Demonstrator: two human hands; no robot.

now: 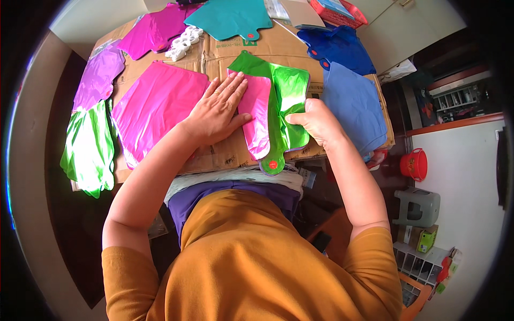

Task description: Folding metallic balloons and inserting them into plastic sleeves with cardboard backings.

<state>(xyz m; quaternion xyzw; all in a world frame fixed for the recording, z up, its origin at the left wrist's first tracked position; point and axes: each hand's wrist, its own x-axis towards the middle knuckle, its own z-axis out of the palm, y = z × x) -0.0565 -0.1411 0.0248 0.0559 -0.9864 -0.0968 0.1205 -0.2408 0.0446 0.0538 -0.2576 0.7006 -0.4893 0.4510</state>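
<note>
Flat in front of me lies a shiny green foil balloon (278, 91) with a round tab and a small red dot at its near end. A pink foil piece (257, 115) lies over its left part; whether it is the balloon's folded-over back or a separate sheet, I cannot tell. My left hand (217, 109) rests palm down, fingers stretched out, at the pink piece's left edge. On the right, my right hand (319, 124) grips the green balloon's right edge, thumb on top and the other fingers partly hidden. Creases run from the thumb.
Around the cardboard-covered table (214, 59) lie foil balloons in pink (158, 104), magenta (150, 32), purple (99, 75), bright green (90, 152), teal (230, 18), dark blue (342, 48) and light blue (354, 109). White ribbon-like coils (184, 44) and a red basket (337, 13) sit farther back.
</note>
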